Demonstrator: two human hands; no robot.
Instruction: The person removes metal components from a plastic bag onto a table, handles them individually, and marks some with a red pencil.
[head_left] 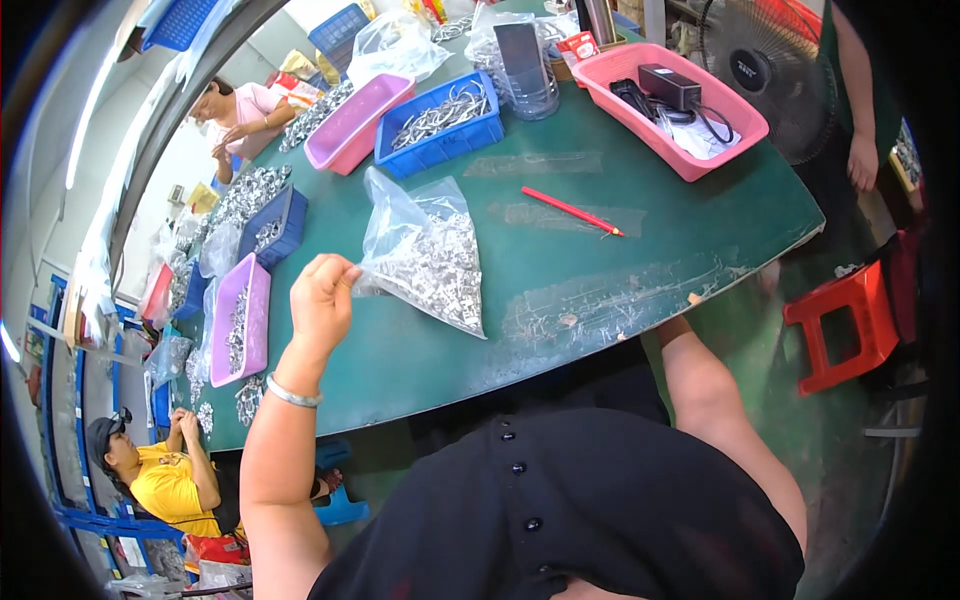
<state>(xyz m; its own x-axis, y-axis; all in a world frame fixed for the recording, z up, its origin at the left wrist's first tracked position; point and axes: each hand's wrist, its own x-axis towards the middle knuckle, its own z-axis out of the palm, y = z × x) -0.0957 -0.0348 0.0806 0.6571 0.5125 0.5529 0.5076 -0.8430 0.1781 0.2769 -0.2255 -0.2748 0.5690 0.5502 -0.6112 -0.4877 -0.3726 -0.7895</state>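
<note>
On the green tabletop [390,365], I see the clear plastic bag [395,225] partly filled with small silvery pieces [445,270], its loose top apparently unsealed. My left hand [325,300] pinches the bag's edge between closed fingers [345,272]; my right hand is hidden at the near edge, its grip unreadable.

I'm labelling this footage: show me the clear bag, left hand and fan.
Clear bag [440,265], head view: its filled body.
Left hand [323,296], head view: middle of the hand.
Fan [750,70], head view: its hub.
</note>
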